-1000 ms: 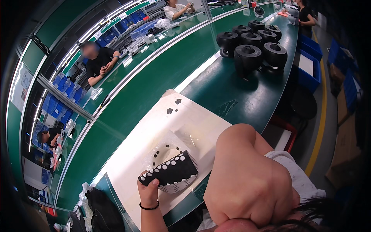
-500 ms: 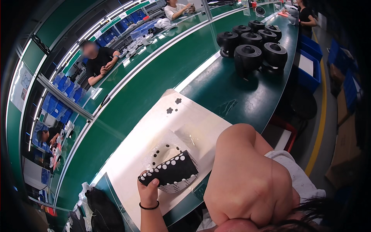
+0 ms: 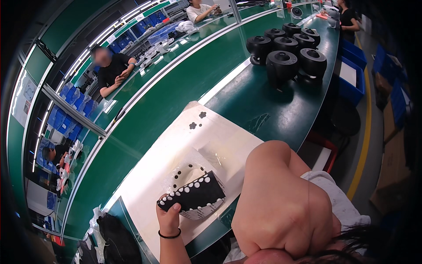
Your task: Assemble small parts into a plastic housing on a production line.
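A black sheet point(image 3: 201, 195) with rows of white round spots along its edges is held by my left hand point(image 3: 169, 214), thumb on top at its left corner. Under the sheet shows a backing with printed lines. Just beyond it, a pale ring-shaped piece point(image 3: 188, 175) in clear plastic carries several small black dots. My right hand point(image 3: 281, 211) is raised very close to the camera, its fingers curled in; whatever may be in them is hidden. Both the sheet and the ring-shaped piece are over a white board point(image 3: 154, 176) on the green table.
Several black rounded housings point(image 3: 282, 64) stand at the far right of the table point(image 3: 246, 110). Small dark flower-shaped pieces point(image 3: 193, 126) lie on the board's far part. A black bag point(image 3: 116, 240) sits at lower left. Blue bins point(image 3: 351, 72) line the right side. Co-workers sit across.
Both my hands and the black sheet keep their places. Only small shifts show among the co-workers across the table.
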Demonstrator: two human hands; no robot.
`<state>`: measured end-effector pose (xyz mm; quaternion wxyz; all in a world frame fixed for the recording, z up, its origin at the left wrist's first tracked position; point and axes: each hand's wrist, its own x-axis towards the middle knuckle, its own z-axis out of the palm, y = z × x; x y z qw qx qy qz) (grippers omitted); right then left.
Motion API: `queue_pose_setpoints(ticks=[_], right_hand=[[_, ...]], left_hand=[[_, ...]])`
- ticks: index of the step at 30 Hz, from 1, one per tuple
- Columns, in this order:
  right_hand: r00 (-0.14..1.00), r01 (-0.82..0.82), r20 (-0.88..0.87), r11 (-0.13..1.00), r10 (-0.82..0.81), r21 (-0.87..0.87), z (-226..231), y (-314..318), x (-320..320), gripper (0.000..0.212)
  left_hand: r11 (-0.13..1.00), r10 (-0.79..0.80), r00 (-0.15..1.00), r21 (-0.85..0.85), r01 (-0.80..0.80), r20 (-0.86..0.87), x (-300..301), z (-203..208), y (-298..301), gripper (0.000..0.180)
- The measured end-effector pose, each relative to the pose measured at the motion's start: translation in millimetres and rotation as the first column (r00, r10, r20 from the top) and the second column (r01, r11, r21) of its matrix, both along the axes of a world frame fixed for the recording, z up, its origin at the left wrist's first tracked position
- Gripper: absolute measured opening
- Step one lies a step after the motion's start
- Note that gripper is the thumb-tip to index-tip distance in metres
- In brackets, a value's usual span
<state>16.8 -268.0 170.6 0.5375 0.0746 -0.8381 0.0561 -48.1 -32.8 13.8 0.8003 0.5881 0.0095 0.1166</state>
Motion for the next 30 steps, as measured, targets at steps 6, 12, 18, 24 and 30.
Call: queue_pose_setpoints(ticks=[6,12,18,24,30], right_hand=[[0.982,0.05,-0.183,0.887,0.039,0.459,7,29,-15,0.023],[0.98,0.015,-0.187,0.909,0.069,0.416,4,28,-17,0.023],[0.985,0.012,-0.162,0.904,0.063,0.427,1,12,-5,0.024],[0.999,-0.026,0.024,1.0,0.026,0.012,3,2,2,0.023],[1.0,-0.021,-0.004,1.0,0.021,0.002,0,2,-2,0.021]], left_hand=[[1.0,-0.001,1.0,0.001,0.001,0.001,0,1,-1,0.039],[1.0,-0.012,1.0,-0.006,0.012,0.006,0,0,0,0.039],[1.0,-0.008,1.0,-0.017,0.008,-0.002,0,0,1,0.039],[0.999,0.0,1.0,-0.036,0.0,-0.001,0,-1,0,0.039],[1.0,-0.012,1.0,-0.018,0.012,-0.006,0,-1,2,0.039]])
